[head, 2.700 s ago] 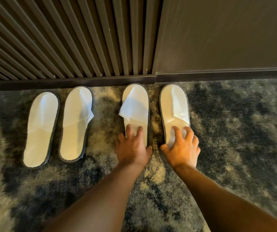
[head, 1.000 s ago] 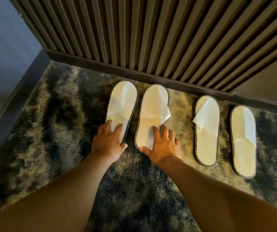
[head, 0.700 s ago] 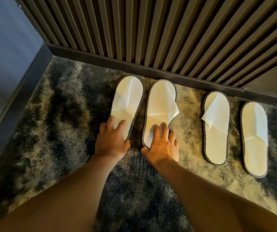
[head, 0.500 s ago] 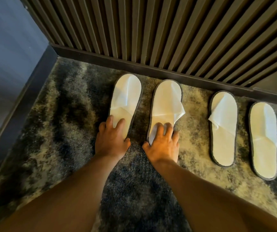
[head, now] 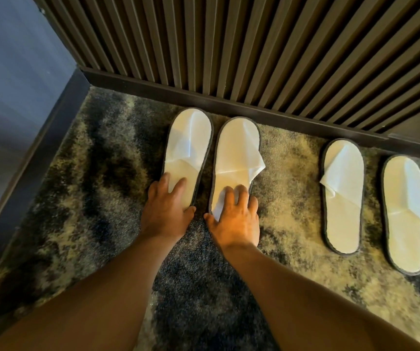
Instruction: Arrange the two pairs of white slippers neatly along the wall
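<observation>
Both hands lie flat and open on the heels of the left pair: left hand (head: 166, 211) on the outer slipper (head: 188, 148), right hand (head: 234, 219) on its mate (head: 236, 155). Their long axes point toward the wall (head: 229, 46); the right pair (head: 343, 196) sits well apart.

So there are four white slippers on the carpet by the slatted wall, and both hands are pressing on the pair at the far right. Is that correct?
Not quite. In the head view the left hand and right hand rest on the left pair; the right pair lies untouched. The rest is right.
</observation>
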